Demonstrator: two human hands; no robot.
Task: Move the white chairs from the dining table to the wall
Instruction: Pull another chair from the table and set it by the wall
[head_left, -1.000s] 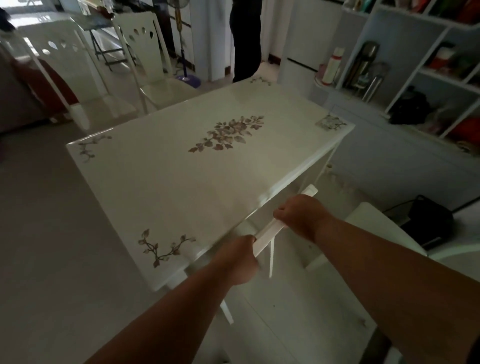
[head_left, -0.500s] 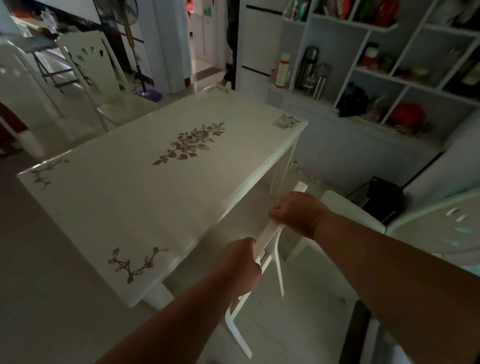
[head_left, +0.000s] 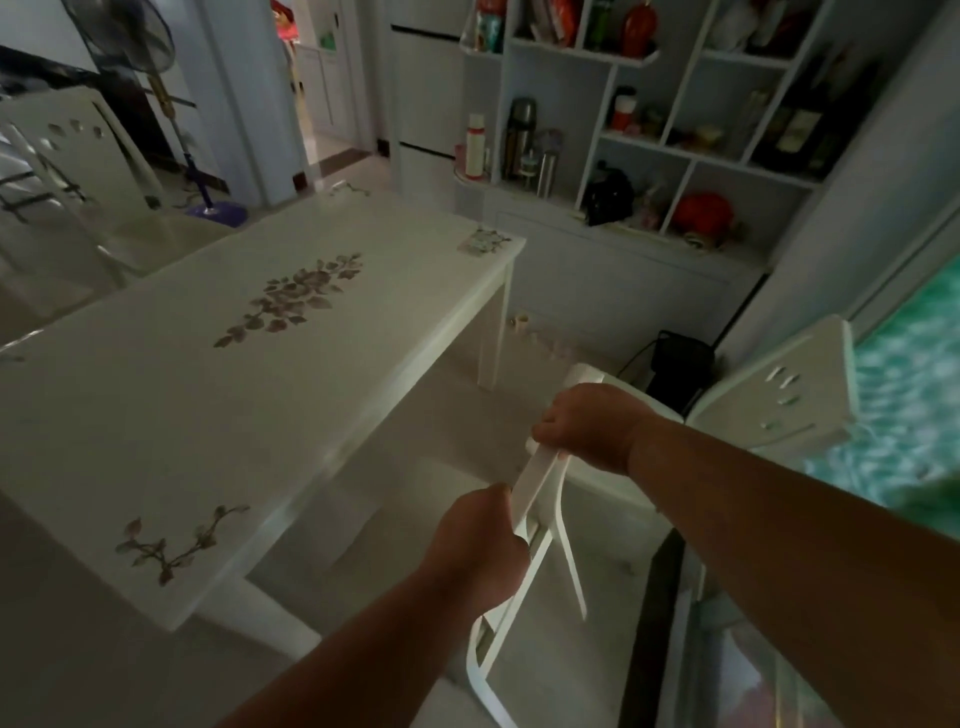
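Observation:
I hold a white chair (head_left: 537, 480) by the top rail of its back, which I see nearly edge-on. My left hand (head_left: 480, 540) grips the near end of the rail and my right hand (head_left: 589, 428) grips the far end. The chair stands out from under the white dining table (head_left: 156, 415), to its right; the seat is mostly hidden by my arms. A second white chair (head_left: 784, 392) stands at the right by the wall. Another white chair (head_left: 78, 150) is beyond the table at the far left.
A white shelf unit (head_left: 670, 145) with flasks and bottles fills the back wall. A black box (head_left: 680, 364) with a cable lies on the floor near the second chair. A standing fan (head_left: 135, 47) and a mop base (head_left: 215, 213) are at the back left.
The chair has come out from under the table edge and moved right, so more of its back frame shows. My view has turned right; the second chair by the wall is now in sight.

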